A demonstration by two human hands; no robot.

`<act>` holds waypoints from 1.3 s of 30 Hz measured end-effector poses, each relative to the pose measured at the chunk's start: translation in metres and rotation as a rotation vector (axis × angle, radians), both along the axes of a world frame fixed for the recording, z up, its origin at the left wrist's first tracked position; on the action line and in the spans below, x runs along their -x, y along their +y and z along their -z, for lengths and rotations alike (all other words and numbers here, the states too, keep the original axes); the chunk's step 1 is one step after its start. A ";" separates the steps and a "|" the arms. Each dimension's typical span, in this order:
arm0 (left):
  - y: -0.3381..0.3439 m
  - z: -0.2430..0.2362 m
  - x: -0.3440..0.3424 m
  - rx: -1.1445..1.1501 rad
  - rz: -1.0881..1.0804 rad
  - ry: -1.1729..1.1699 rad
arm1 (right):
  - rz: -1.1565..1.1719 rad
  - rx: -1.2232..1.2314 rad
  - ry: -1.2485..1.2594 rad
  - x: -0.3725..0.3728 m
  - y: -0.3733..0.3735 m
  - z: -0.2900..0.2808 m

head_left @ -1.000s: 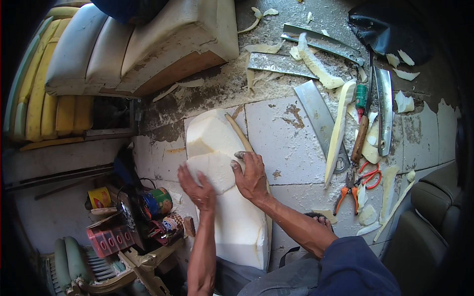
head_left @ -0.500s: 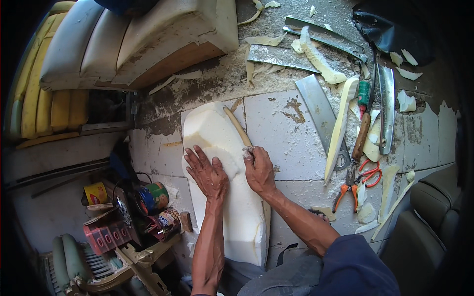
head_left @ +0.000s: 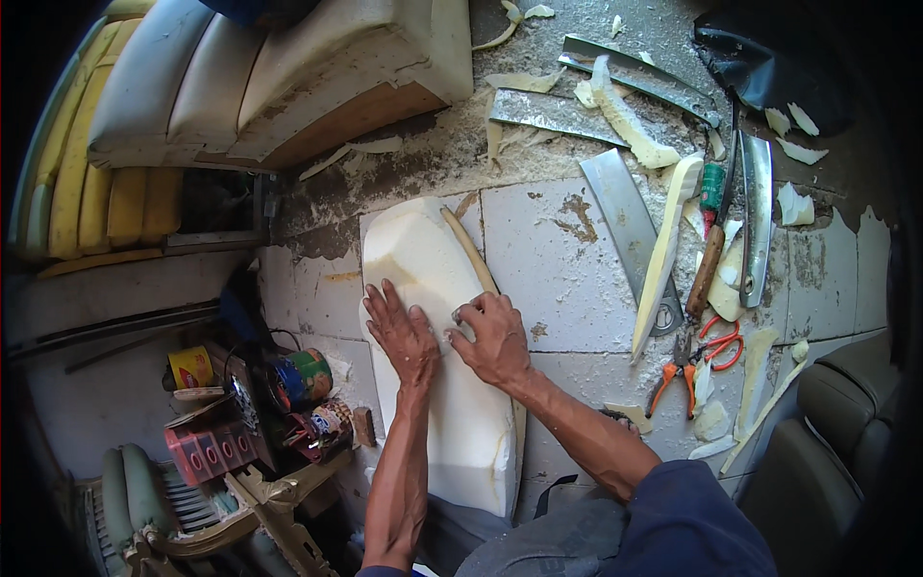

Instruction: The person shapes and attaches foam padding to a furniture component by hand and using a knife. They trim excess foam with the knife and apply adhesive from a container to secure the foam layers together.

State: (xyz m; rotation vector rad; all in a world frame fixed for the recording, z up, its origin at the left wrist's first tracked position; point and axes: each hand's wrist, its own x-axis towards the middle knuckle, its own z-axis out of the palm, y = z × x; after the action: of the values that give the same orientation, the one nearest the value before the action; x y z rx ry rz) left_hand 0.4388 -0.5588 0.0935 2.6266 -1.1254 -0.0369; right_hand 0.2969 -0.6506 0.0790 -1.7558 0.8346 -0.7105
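Observation:
A long block of white foam, shaped like a seat pad, lies lengthwise in front of me, its near end by my lap. Along its right edge shows a tan, curved edge strip. My left hand rests flat on the foam's middle, fingers stretched and thumb apart. Just right of it, my right hand is closed, its thumb and fingers pinched at the foam's surface. A small greyish bit shows at those fingertips, too small to name.
Metal strips, a long foam wedge, a wooden-handled tool and orange-handled pliers lie on the tiles at right, among scraps. A padded seat stands far left; cans stand at left. A dark seat is near right.
My right hand has moved left from the foam's right edge onto its top, closer to my left hand. The left hand stays flat in about the same place.

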 end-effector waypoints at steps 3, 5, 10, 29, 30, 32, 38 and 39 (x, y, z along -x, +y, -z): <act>0.002 -0.028 -0.011 -0.008 0.076 0.006 | -0.089 -0.117 -0.021 0.000 -0.015 -0.005; 0.009 -0.052 -0.024 0.014 0.149 -0.099 | -0.233 -0.449 -0.078 0.002 -0.046 -0.024; 0.040 -0.053 -0.044 0.542 -0.379 0.851 | -0.262 -0.314 -0.186 -0.037 -0.060 -0.050; 0.131 -0.056 0.002 0.325 -0.378 0.731 | 0.226 0.033 0.425 0.266 0.023 0.021; 0.139 -0.064 0.006 0.416 -0.388 0.777 | 0.340 0.068 0.475 0.305 0.021 0.017; 0.160 -0.079 0.010 0.573 -0.485 0.794 | 0.489 0.199 0.836 0.374 0.022 0.011; 0.231 -0.151 0.041 0.876 -0.618 0.748 | 0.479 -0.087 0.959 0.394 0.001 0.012; 0.251 -0.159 0.047 0.828 -0.670 0.606 | 0.477 0.077 0.953 0.400 -0.002 0.030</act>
State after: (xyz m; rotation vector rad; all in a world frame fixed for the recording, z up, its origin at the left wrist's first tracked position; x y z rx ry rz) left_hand 0.3918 -0.3075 0.2525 1.8861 0.0054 -0.1711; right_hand -0.1031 -0.6523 0.0493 -1.9742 1.9283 -0.1451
